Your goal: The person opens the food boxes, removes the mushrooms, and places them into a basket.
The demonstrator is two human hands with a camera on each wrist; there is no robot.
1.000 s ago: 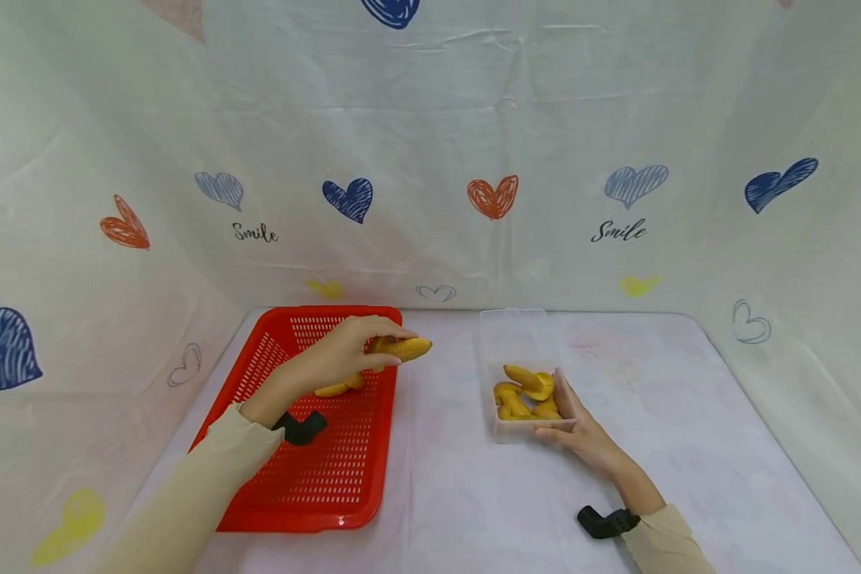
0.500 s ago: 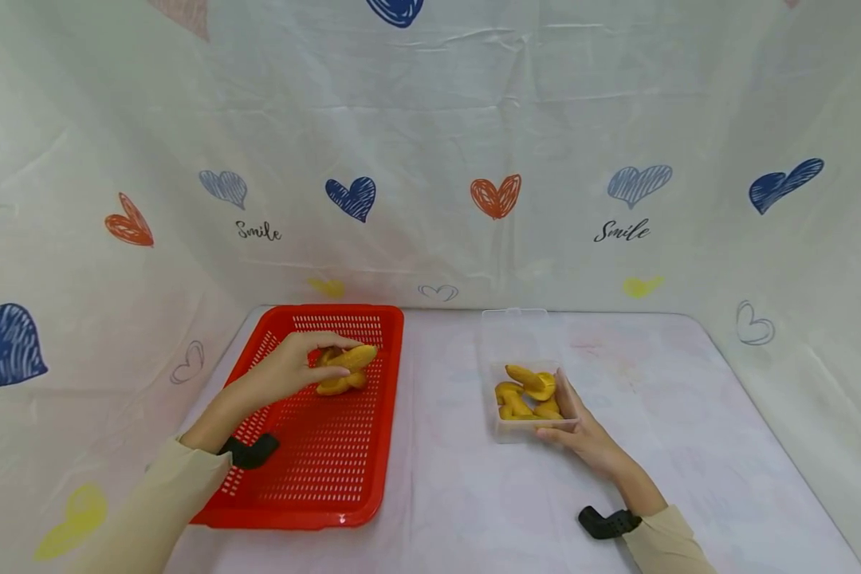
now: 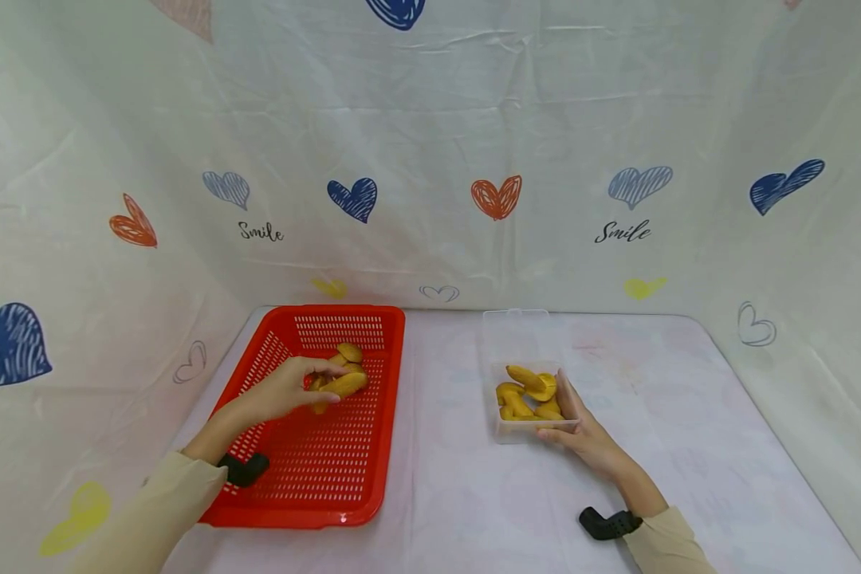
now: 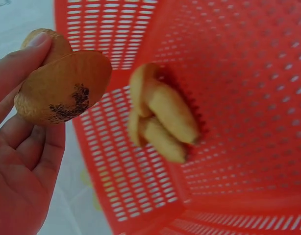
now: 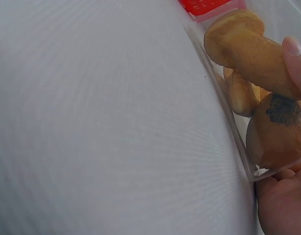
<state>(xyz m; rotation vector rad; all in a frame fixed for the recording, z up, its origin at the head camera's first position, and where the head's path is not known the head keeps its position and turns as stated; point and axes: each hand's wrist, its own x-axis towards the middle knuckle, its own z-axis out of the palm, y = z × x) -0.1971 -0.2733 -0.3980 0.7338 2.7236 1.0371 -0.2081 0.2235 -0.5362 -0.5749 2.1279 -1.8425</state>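
Observation:
Above the red basket, my left hand [image 3: 287, 388] pinches a yellow mushroom [image 3: 347, 384] between thumb and fingers. A dark patch marks the cap of that mushroom in the left wrist view [image 4: 67, 88]. Beneath and beyond it, more mushrooms [image 3: 349, 351] lie on the basket floor, partly hidden by the hand. My right hand [image 3: 584, 434] grips the right near corner of a clear plastic box [image 3: 531, 431], its thumb toward the front wall. Several yellow mushrooms [image 3: 524, 399] fill the box; in the right wrist view one mushroom [image 5: 258, 58] lies on top, touched by a fingertip.
The red perforated basket [image 3: 383, 470] stands at the left of the white-covered table [image 3: 445, 494]. The box's transparent lid [image 3: 516, 331] is folded back behind it. A white curtain [image 3: 430, 143] with printed hearts closes off the back and sides.
My left hand, holding the mushroom, has moved left from the basket's right rim and then slightly toward me over the basket. The right hand and the box have stayed put.

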